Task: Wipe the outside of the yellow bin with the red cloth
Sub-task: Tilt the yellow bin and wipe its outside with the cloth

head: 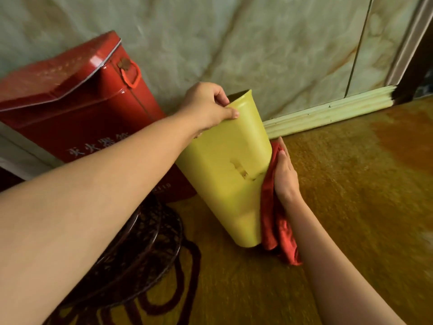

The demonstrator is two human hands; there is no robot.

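The yellow bin (pixel 228 165) is a tall plastic container, tilted, with its open rim at the top near the wall and its base low over the floor. My left hand (pixel 207 106) grips the rim, thumb on the outer face. My right hand (pixel 284 174) presses the red cloth (pixel 273 212) flat against the bin's right side. The cloth hangs down past the bin's base. A scuffed mark shows on the bin's front face.
A red metal box (pixel 77 106) with a handle and white lettering stands left of the bin against the marbled wall (pixel 281 43). A dark woven round stand (pixel 140 249) sits at the lower left. A pale baseboard (pixel 328 113) meets the orange-brown floor (pixel 363 195).
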